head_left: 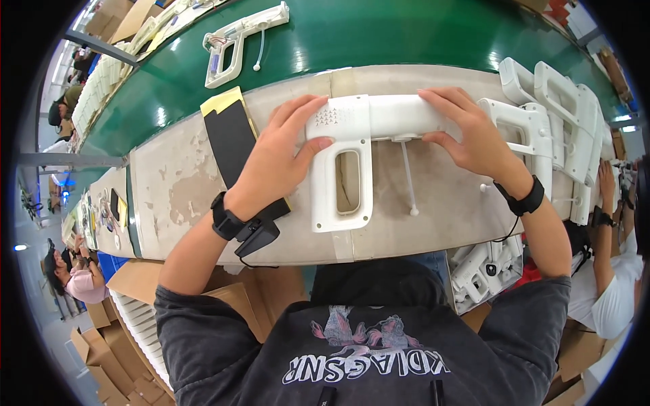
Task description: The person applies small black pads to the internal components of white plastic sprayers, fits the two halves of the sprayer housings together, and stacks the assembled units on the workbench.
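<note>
Left hand: the left hand lies on the rear end of the white gun-shaped housing, fingers spread over the top and the thumb pressed on its side, so it is closed on the part.
Right hand: the right hand grips the barrel end of the same housing, fingers curled over the top and the thumb underneath.
Housing: it lies flat on the worn bench, between both hands, the loop handle pointing toward the person.
Thin tube: a thin white tube hangs from the barrel, just beside the right thumb.
Risk for tube: I judge it can bend or pull out if the housing slides over the bench.
Risk for stack: the finished housings stand just right of the right hand; a wide wrist move can knock them.
Risk for pad: the black pad under the left wrist may shift and make the grip slip.
</note>
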Tool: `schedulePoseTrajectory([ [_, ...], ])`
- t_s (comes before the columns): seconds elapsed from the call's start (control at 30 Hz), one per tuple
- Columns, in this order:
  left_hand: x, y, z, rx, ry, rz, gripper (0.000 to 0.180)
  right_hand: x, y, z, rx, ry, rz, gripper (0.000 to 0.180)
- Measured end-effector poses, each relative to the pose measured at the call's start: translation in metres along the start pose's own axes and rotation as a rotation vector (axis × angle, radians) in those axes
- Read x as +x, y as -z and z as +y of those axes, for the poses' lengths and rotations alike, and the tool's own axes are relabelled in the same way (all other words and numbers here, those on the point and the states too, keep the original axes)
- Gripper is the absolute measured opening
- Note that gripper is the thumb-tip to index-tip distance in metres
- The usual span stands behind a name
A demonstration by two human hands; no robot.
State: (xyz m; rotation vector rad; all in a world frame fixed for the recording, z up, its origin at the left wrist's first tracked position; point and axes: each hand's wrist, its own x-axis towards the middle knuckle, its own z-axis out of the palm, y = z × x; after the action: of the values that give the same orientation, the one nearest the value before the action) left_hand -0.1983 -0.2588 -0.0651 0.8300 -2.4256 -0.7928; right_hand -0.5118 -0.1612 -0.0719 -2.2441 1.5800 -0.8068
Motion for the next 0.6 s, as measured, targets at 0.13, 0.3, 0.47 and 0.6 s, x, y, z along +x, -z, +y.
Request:
schedulePoseTrajectory([
  [0.13, 0.002, 0.003, -0.001, 0.017, -0.020, -0.007, 0.050, 0.002, -0.001, 0.001, -0.002, 0.008, 0.006, 0.064],
  [0.3, 0.000, -0.006, -0.011, 0.009, 0.023, -0.038, 0.049, -0.005, -0.020, 0.007, -0.030, -0.019, -0.001, 0.065],
  [0.47, 0.007, -0.004, -0.016, 0.003, -0.012, -0.090, 0.052, -0.003, -0.020, 0.015, -0.006, -0.036, -0.028, 0.057],
  [0.6, 0.026, 0.014, -0.011, -0.158, 0.329, -0.328, 0.056, 0.010, -0.007, 0.025, 0.393, -0.378, -0.224, 0.045],
])
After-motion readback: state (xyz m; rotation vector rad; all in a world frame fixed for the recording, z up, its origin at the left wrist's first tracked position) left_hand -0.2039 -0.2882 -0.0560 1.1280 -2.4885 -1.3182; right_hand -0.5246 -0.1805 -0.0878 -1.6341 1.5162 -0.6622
